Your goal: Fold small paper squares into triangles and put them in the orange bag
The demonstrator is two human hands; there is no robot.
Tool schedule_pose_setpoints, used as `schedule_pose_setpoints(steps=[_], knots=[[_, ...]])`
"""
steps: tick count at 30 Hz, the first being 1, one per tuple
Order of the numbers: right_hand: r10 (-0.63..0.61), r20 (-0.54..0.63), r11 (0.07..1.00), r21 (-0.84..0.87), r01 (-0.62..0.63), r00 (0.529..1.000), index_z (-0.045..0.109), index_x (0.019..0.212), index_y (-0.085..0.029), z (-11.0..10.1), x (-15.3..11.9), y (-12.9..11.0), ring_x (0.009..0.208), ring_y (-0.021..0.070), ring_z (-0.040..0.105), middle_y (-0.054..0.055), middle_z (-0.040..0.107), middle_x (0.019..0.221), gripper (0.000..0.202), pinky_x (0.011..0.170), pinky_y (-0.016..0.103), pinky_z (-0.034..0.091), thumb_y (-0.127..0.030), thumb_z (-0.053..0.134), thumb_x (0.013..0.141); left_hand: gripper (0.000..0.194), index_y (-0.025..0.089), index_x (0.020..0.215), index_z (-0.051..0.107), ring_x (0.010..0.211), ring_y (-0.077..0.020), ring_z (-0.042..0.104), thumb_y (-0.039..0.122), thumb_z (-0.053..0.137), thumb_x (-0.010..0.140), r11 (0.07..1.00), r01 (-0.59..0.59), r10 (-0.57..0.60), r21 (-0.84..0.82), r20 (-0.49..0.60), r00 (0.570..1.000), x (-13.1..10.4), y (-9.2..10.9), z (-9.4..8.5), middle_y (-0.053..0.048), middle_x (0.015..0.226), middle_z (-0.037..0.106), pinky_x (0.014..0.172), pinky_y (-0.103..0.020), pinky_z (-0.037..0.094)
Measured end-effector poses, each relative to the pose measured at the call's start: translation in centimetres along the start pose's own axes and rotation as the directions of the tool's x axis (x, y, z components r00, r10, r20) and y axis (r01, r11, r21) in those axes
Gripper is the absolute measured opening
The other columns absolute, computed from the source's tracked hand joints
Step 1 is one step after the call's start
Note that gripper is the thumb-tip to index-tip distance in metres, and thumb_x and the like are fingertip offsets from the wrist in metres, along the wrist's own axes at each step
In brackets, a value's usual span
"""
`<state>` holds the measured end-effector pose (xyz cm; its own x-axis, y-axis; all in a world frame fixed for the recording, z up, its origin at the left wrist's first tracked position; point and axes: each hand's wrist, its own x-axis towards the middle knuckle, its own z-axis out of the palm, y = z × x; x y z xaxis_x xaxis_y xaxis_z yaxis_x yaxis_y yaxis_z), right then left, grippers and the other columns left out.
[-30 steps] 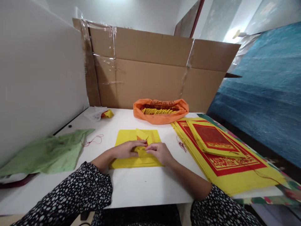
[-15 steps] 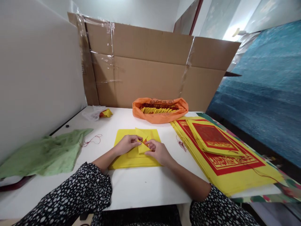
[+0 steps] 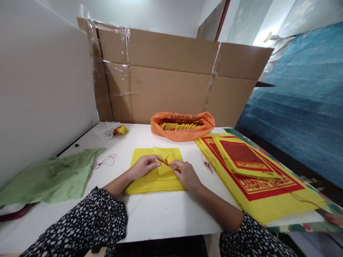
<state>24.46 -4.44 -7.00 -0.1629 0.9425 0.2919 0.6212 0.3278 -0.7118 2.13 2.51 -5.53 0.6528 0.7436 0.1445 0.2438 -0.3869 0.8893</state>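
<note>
A small piece of folded yellow paper (image 3: 164, 169) with an orange-red patch at its middle is held between both hands. My left hand (image 3: 144, 166) pinches its left side, fingers closed. On the right side, my right hand (image 3: 184, 172) grips the paper's edge between thumb and fingers. Beneath the hands lies a stack of yellow sheets (image 3: 158, 186) on the white table (image 3: 160, 214). One pale yellow corner of the folded piece points up and away, behind the fingers.
An orange bag (image 3: 182, 135) full of folded yellow pieces stands behind. Large yellow-and-red printed sheets (image 3: 268, 210) lie right. Green cloth (image 3: 61, 175), red thread (image 3: 105, 161) and a plastic bag (image 3: 107, 130) are left. Cardboard (image 3: 166, 85) stands at the back.
My right hand has shifted slightly right and its fingers now hold the right edge of the folded paper. The orange-red middle shows more. My left hand has barely moved.
</note>
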Motion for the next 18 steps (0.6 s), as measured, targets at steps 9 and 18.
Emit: schedule_pose_setpoints(steps=[9, 18], knots=[[0.012, 0.01, 0.981, 0.196, -0.014, 1.0, 0.055, 0.117, -0.023, 0.1, 0.2, -0.7, 0.095, 0.0176, 0.063, 0.003, 0.068, 0.1, 0.031, 0.09, 0.034, 0.046, -0.018, 0.05, 0.087, 0.031, 0.016, 0.067, 0.057, 0.087, -0.0185, 0.063, 0.041, 0.062, 0.084, 0.994, -0.017, 0.02, 0.112, -0.029, 0.999, 0.2, -0.5, 0.5, -0.009, 0.11, 0.067, 0.076, -0.029, 0.048], [0.137, 0.151, 0.937, 0.3, -0.178, 0.979, 0.059, 0.108, -0.022, 2.5, 1.6, -0.1, 0.067, 0.0129, 0.052, -0.005, 0.052, 0.073, 0.037, 0.068, 0.027, 0.044, -0.027, 0.07, 0.073, 0.027, 0.016, 0.067, 0.059, 0.08, -0.0167, 0.062, 0.036, 0.061, 0.085, 0.971, -0.031, 0.051, 0.237, -0.078, 0.996, 0.5, -0.7, 0.8, -0.005, 0.104, 0.069, 0.072, -0.027, 0.045]])
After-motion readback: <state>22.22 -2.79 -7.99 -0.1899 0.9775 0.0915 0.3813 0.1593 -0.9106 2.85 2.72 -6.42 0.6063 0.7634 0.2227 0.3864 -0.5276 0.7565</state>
